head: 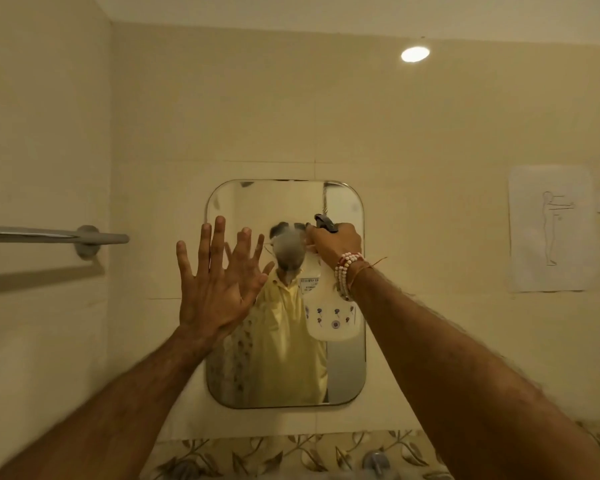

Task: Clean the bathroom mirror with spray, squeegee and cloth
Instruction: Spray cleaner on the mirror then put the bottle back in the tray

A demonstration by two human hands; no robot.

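Note:
A rounded rectangular mirror (345, 372) hangs on the tiled wall straight ahead. My right hand (335, 242) grips the neck of a white spray bottle (329, 317) with a dark trigger head, held upright in front of the mirror's right half, nozzle toward the glass. My left hand (212, 282) is raised flat with fingers spread, at the mirror's left edge, close to the glass or touching it. The mirror reflects a person in a yellow shirt. No squeegee or cloth is in view.
A metal towel bar (52, 235) juts from the left wall at hand height. Paper sheets (549, 228) are stuck on the wall to the right. A floral tile band (291, 452) and tap fittings (376, 460) run below the mirror. A ceiling light (415, 54) glows above.

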